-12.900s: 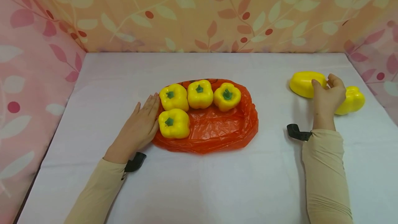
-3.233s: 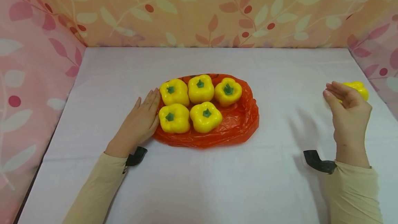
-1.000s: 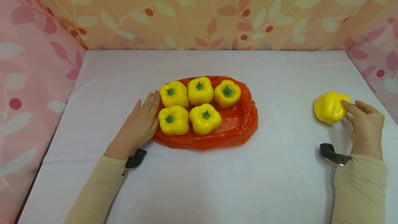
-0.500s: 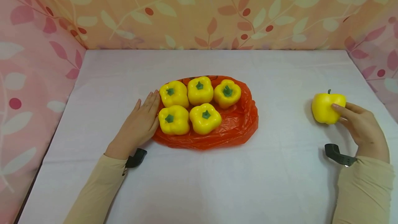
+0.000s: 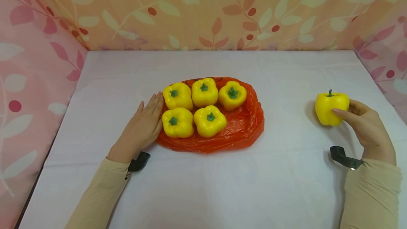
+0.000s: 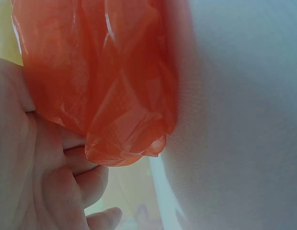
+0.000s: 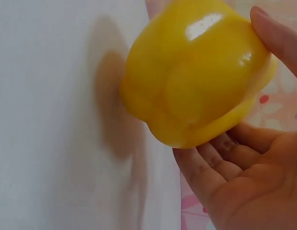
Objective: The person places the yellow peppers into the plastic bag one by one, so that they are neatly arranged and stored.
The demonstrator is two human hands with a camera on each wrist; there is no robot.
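Observation:
A yellow bell pepper with a green stem on top is held upright between the thumb and fingers of my right hand, at the right side of the table. In the right wrist view this pepper casts a shadow on the white cloth just under its base. My left hand lies with straight fingers along the left side of a red plastic bag at the table's middle. Seen from the left wrist, the fingers rest against the crinkled bag. Several yellow bell peppers stand inside it, stems up.
A white cloth covers the table. Behind it rises a leaf-patterned orange curtain, with pink patterned walls at the sides. The bag's front right part shows bare red plastic beside the peppers.
Another pepper has joined the front row in the bag. My right hand has taken the pepper at the far right, turned it stem up and brought it slightly left. My left hand has stayed put.

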